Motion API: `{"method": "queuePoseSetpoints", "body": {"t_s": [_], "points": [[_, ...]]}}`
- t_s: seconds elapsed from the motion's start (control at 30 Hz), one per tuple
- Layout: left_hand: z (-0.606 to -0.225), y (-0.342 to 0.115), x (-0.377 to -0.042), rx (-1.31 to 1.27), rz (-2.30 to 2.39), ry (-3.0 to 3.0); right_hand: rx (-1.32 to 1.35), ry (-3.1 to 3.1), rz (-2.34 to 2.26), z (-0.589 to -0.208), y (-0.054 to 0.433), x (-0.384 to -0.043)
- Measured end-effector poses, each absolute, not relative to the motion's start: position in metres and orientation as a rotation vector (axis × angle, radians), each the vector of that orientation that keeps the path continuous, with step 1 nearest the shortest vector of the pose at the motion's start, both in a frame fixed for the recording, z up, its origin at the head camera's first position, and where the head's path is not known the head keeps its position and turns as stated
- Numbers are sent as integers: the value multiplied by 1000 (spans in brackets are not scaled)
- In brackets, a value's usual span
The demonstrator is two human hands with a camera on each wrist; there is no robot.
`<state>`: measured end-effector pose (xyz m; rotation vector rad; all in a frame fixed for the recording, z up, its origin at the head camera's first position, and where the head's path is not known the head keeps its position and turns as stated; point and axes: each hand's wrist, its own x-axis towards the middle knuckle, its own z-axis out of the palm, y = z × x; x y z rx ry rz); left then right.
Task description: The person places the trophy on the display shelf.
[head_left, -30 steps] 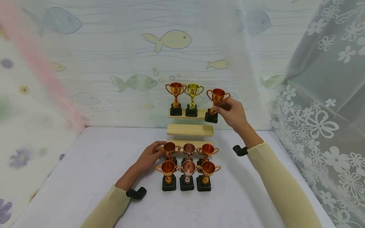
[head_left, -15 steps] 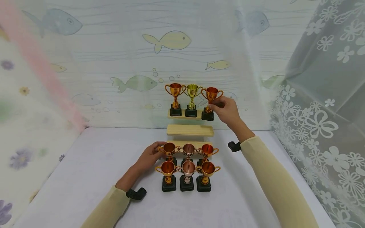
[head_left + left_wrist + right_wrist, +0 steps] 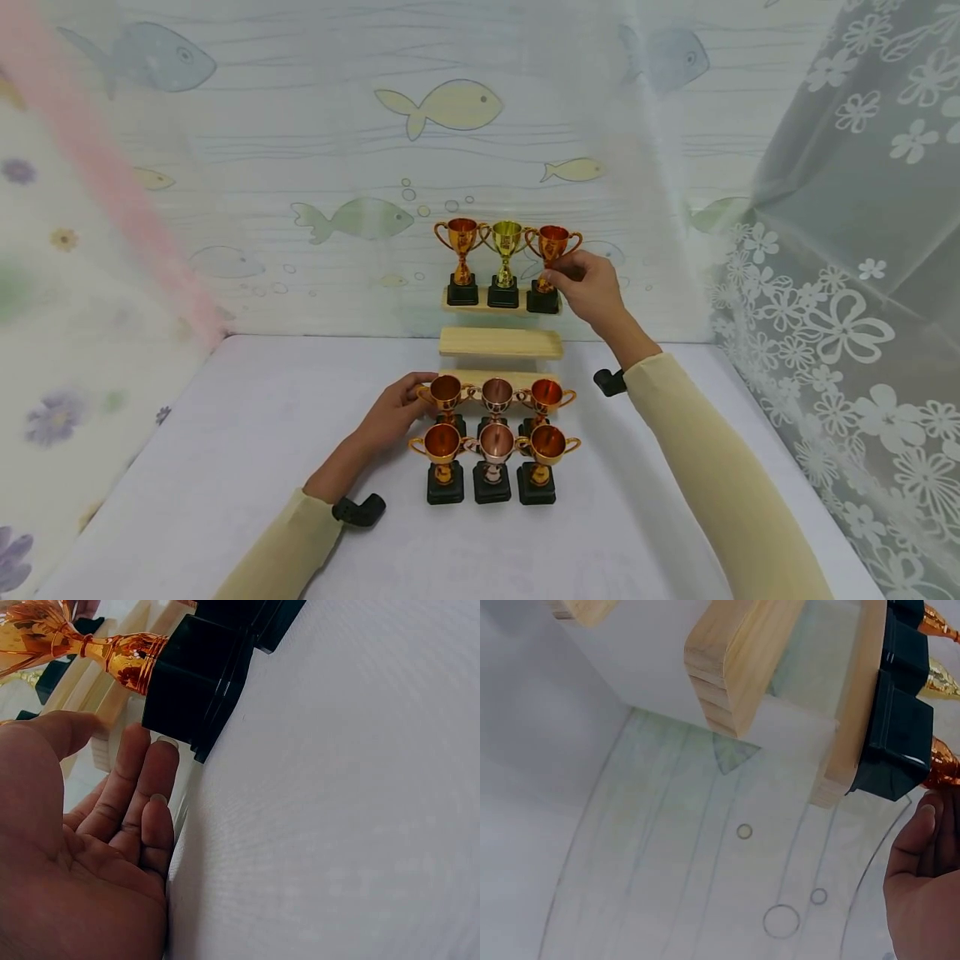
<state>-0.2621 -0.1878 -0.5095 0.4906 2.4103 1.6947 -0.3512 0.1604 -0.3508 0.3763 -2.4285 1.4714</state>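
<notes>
Three small trophies with black bases stand in a row on the top step of a wooden tiered rack [image 3: 501, 342]. My right hand [image 3: 596, 292] pinches the stem of the rightmost one, an orange trophy [image 3: 553, 242]; its base sits on the step in the right wrist view. Beside it are a gold trophy [image 3: 506, 242] and another orange trophy [image 3: 462, 237]. My left hand [image 3: 390, 412] lies by the left end of the lowest step, palm bare and fingers loosely bent, close to a trophy base [image 3: 195, 682]. Its thumb tip is at the step's end; contact is unclear.
Two rows of trophies stand on the white table [image 3: 285, 500] in front of the rack, including a pinkish trophy [image 3: 496, 442] in the front row. The middle step [image 3: 501, 342] bears nothing. A fish-patterned curtain [image 3: 337, 167] hangs close behind.
My right hand has moved left with the orange trophy, from tilted off the step's right end to upright on it beside the gold one. My left hand has stayed put.
</notes>
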Motion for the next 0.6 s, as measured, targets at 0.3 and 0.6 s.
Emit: {"method": "queuePoseSetpoints", "body": {"t_s": [0.3, 0.6], "points": [[-507, -188, -263, 477, 1727, 2390, 389, -2415, 1466, -350, 159, -354], [-510, -189, -264, 496, 1707, 2402, 404, -2391, 1473, -354, 159, -357]]}}
